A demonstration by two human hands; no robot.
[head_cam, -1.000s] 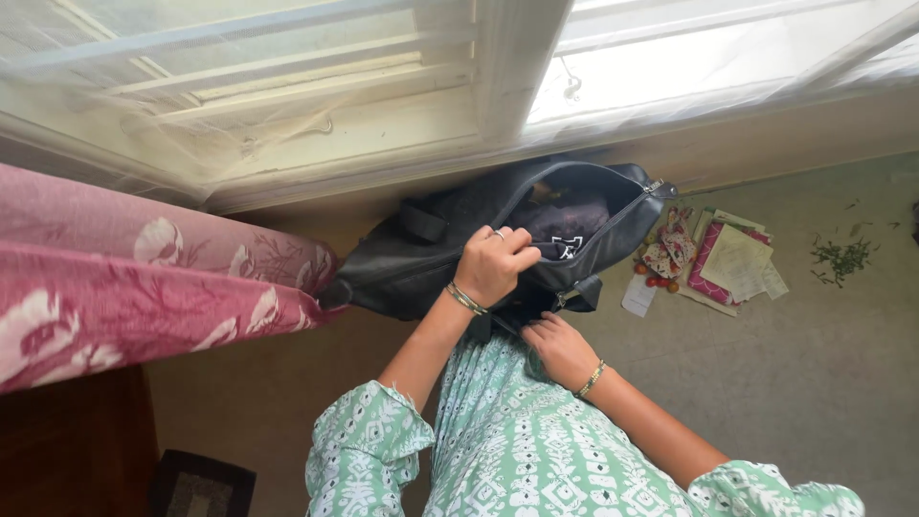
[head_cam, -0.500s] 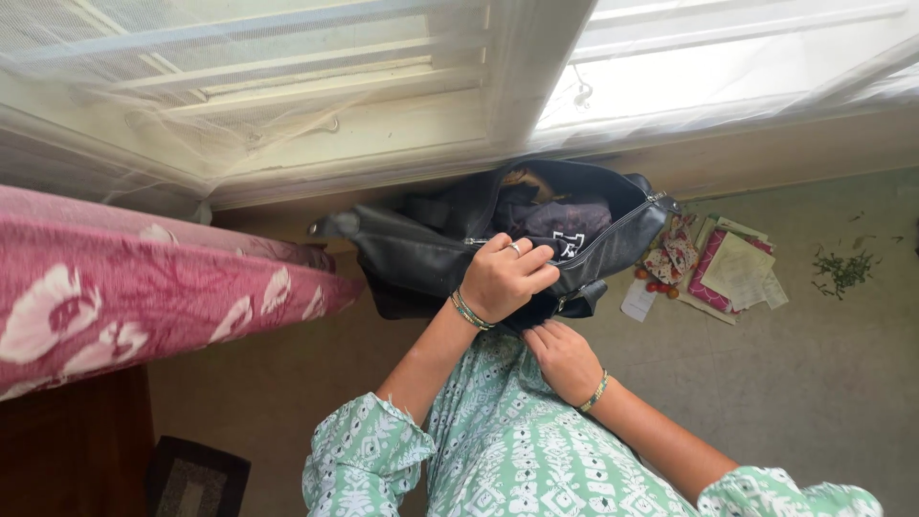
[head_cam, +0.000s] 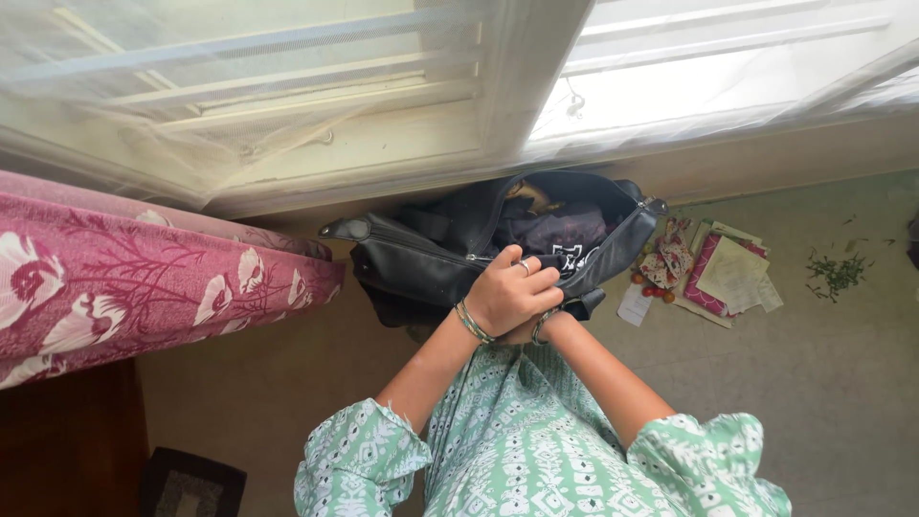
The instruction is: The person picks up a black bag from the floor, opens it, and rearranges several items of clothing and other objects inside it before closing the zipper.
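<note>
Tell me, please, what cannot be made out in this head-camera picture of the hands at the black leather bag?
- Right hand: head view, almost wholly hidden behind the left hand; its grip is unreadable.
- Inside of the black leather bag: only dark purple cloth shows; the rest is shadowed.
- Papers on the floor: too small to read.

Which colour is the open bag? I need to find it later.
Black, with a silver zip; the bag shows in the head view.

The black bag (head_cam: 421, 263) looks like smooth, faintly glossy leather with a metal zip, the bed (head_cam: 144, 278) cover matt printed cloth, the floor (head_cam: 823, 383) dull and smooth.
</note>
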